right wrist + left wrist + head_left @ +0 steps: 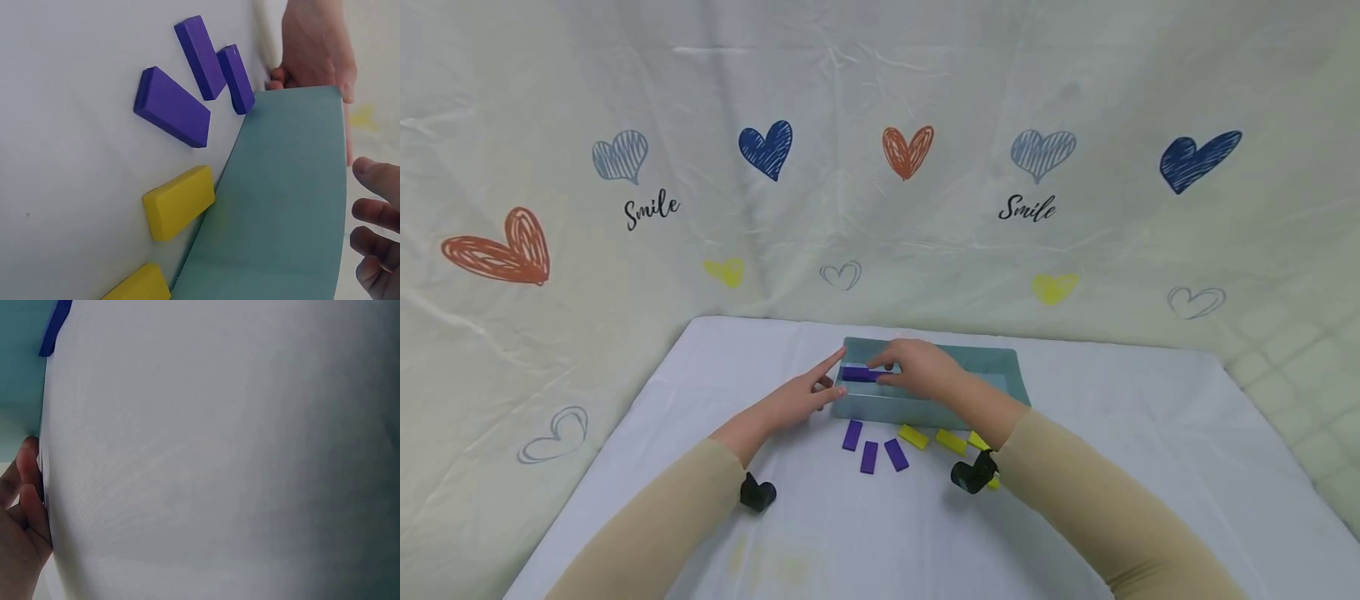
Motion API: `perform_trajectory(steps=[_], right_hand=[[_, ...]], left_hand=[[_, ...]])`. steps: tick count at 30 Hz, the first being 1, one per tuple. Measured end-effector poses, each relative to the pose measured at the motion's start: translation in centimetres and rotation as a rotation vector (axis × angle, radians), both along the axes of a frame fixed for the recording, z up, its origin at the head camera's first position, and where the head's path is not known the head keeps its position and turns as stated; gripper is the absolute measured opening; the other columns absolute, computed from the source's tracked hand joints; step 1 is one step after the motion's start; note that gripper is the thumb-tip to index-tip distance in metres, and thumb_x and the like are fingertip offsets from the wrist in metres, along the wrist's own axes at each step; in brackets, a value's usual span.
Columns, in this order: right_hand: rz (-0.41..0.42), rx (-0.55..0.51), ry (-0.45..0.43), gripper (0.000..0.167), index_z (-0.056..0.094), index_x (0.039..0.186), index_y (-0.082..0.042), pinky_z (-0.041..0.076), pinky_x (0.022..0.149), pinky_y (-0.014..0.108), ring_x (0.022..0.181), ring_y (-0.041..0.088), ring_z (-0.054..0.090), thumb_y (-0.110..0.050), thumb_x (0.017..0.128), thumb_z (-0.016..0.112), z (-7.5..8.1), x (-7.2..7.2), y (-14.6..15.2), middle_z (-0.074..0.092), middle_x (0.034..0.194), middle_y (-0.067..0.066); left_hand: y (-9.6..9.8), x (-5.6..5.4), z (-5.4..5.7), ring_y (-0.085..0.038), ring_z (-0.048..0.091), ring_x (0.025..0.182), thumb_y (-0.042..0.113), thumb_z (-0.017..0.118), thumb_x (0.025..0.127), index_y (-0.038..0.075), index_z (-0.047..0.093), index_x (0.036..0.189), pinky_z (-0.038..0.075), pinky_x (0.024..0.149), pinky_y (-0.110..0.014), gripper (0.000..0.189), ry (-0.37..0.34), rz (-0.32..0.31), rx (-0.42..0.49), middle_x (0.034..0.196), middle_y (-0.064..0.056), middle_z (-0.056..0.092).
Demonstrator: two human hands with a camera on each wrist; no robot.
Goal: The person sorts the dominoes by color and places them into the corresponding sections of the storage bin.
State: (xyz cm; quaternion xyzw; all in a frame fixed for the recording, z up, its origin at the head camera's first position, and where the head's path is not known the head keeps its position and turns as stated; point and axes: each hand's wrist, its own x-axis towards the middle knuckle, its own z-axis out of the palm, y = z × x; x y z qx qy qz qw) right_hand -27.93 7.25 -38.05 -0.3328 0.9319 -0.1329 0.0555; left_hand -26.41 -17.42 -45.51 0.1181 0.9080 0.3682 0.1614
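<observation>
Nearest, beige sleeves (1097,500) lead to two hands. The left hand (792,402), index finger and thumb stretched apart, touches the near end of a teal open box (880,407). The right hand (921,367) curves over purple blocks (857,374) inside it; whether it pinches one cannot be told. Below both hands, just outside, lie loose purple blocks (868,457) and yellow blocks (951,441).

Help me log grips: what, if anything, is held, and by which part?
Nothing, it seems: the right hand, by a purple block in the teal box, shows bare fingers; the left hand only touches the box's left end.
</observation>
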Motion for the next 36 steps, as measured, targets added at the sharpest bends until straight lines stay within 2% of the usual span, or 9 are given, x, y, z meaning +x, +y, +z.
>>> perform_trajectory(steps=[8, 13, 22, 29, 36], right_hand=[[0.057, -0.006, 0.075, 0.029, 0.075, 0.119, -0.020, 0.051, 0.075, 0.025, 0.089, 0.015, 0.063, -0.026, 0.091, 0.074, 0.4, 2.0, 1.7, 0.067, 0.100, -0.003], [0.045, -0.019, 0.068, 0.028, 0.076, 0.117, -0.021, 0.051, 0.074, 0.024, 0.088, 0.014, 0.064, -0.027, 0.090, 0.075, 0.5, 3.9, 2.8, 0.066, 0.097, -0.005], [0.058, -0.077, 0.078, 0.027, 0.077, 0.114, -0.019, 0.051, 0.070, 0.022, 0.084, 0.013, 0.064, -0.024, 0.087, 0.078, -0.1, 6.9, 4.3, 0.067, 0.095, -0.006], [0.046, -0.103, 0.057, 0.026, 0.078, 0.111, -0.018, 0.050, 0.068, 0.021, 0.080, 0.008, 0.061, -0.024, 0.086, 0.079, -0.9, 7.8, 4.8, 0.067, 0.092, -0.009], [0.006, -0.070, -0.033, 0.030, 0.075, 0.117, -0.018, 0.051, 0.069, 0.024, 0.086, 0.012, 0.063, -0.026, 0.088, 0.077, -2.0, 8.1, 4.6, 0.069, 0.096, -0.007]], left_hand=[[-0.2, -0.3, -0.1, -0.019, 0.061, 0.098, 0.072, 0.050, 0.090, 0.057, 0.009, 0.153, 0.048, 0.089, -0.047, 0.076, 0.001, 0.001, -0.007, 0.134, -0.008, 0.054], [0.0, -0.3, 0.0, -0.019, 0.061, 0.098, 0.071, 0.052, 0.090, 0.057, 0.010, 0.153, 0.048, 0.089, -0.047, 0.077, 0.000, 0.005, -0.002, 0.134, -0.008, 0.054], [-0.1, -0.4, -0.4, -0.019, 0.062, 0.098, 0.059, 0.053, 0.096, 0.057, 0.010, 0.152, 0.049, 0.088, -0.046, 0.071, 0.001, 0.009, 0.000, 0.133, -0.009, 0.055], [0.1, -0.3, -0.6, -0.021, 0.061, 0.098, 0.059, 0.054, 0.096, 0.056, 0.009, 0.153, 0.048, 0.088, -0.045, 0.072, 0.004, 0.001, -0.002, 0.133, -0.009, 0.054], [0.2, -0.1, -0.4, -0.020, 0.061, 0.097, 0.057, 0.053, 0.097, 0.056, 0.009, 0.153, 0.048, 0.088, -0.045, 0.071, 0.008, 0.002, 0.005, 0.133, -0.009, 0.054]])
